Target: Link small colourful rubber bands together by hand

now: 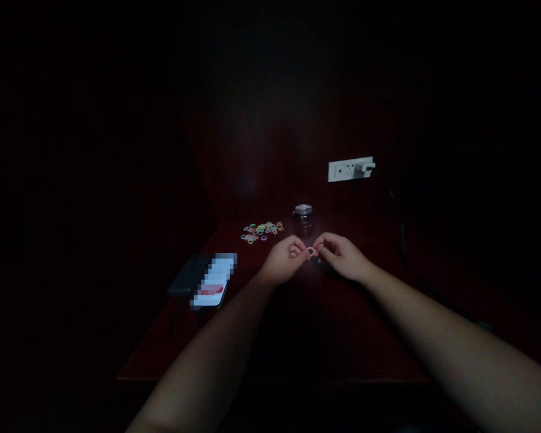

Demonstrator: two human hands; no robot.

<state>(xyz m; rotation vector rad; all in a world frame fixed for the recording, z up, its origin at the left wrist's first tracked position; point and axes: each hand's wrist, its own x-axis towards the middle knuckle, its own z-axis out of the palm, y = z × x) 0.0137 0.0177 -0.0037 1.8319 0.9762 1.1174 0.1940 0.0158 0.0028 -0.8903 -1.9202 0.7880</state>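
Note:
Over the dark red table, my left hand and my right hand meet fingertip to fingertip. Between them they pinch a small pink elastic hair tie, its loop facing me. Both hands are closed on it, one at each side. Beyond the left hand lies a loose spread of small coloured hair ties in yellow, green, blue, pink and purple. A clear round jar with a patterned lid stands just behind my hands.
At the left, a phone with a lit, blurred screen lies against a dark flat object, with a thin cable looping nearby. A white wall socket holds a plug, whose black cord hangs down at the right.

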